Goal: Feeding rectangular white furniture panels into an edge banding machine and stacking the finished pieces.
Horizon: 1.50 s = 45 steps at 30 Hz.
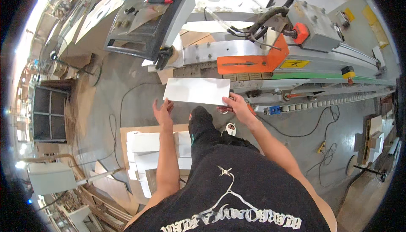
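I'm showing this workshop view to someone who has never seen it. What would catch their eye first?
First the white flat sheet at the centre, held at its near edge by the left hand and the right hand. Just behind it runs a long grey machine with a bright orange guard, and a control panel stands at upper left. Low on the left, stacks of white sheets sit on the floor.

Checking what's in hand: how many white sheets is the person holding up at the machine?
1: a white sheet held flat before the machine, left hand under its left corner, right hand gripping its right; others beneath may be hidden.
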### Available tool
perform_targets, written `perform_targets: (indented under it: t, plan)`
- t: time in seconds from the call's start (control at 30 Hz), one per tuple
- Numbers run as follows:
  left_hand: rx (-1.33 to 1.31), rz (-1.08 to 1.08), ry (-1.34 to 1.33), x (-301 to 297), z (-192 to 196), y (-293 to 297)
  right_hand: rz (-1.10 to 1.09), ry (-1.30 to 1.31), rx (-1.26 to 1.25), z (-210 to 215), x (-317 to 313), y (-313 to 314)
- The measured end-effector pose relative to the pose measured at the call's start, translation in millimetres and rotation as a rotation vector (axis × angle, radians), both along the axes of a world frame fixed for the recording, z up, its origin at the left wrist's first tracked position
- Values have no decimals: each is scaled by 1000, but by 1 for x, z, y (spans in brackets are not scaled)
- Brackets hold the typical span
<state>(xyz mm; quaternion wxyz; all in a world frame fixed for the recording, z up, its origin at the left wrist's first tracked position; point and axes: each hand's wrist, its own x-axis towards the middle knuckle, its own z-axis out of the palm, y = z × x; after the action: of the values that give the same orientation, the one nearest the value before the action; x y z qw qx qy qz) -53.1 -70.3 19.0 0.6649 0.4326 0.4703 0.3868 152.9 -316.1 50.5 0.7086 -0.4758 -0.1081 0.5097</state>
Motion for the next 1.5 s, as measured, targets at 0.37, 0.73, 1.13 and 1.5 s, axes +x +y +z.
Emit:
perform_targets:
  t: [0.37, 0.73, 1.13, 1.5]
  plan:
    - [135, -240, 317, 51, 8, 10, -461, 211, -109, -41, -7, -13]
    - [181, -327, 419, 85, -13, 15, -588, 82, -4, -50, 2, 51]
    - [4, -545, 143, 137, -12, -48, -921, 175, 28, -55, 56, 2]
    - [-101, -913, 14, 192, 7, -122, -1057, 18, 81, -85, 114, -85]
